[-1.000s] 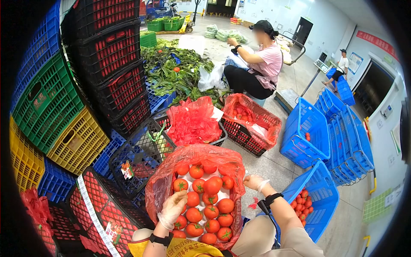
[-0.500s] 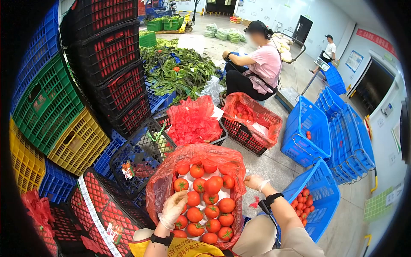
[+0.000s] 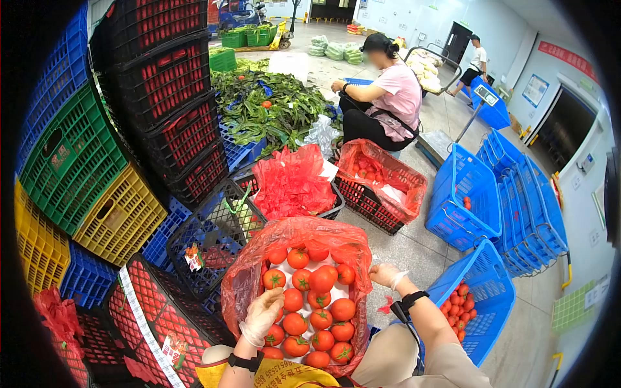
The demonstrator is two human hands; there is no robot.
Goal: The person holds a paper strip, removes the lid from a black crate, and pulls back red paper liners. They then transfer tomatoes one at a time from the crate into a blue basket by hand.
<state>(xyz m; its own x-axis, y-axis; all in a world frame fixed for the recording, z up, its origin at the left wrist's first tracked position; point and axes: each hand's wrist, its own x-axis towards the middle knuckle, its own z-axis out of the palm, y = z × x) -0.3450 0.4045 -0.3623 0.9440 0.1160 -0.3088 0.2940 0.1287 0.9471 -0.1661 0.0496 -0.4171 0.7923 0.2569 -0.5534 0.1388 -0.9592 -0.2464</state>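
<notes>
A crate lined with a red plastic bag [image 3: 246,284] sits in front of me, filled with red tomatoes [image 3: 320,282]. My gloved left hand [image 3: 264,313] rests on the tomatoes at the crate's left side, fingers curled over one. Over at the crate's right rim, my gloved right hand [image 3: 387,274] pinches the edge of the red bag. A black band is on each wrist.
A blue basket [image 3: 491,304] with tomatoes stands at my right, more blue baskets [image 3: 517,194] behind it. Stacked crates [image 3: 155,97] fill the left. A seated person in pink [image 3: 388,97] works beside another red-lined crate [image 3: 378,184]; leafy greens [image 3: 272,107] cover the floor.
My hands stay where they were. The seated person has lowered their arms and leaned forward; a person in white at the back right has walked leftwards with a blue basket.
</notes>
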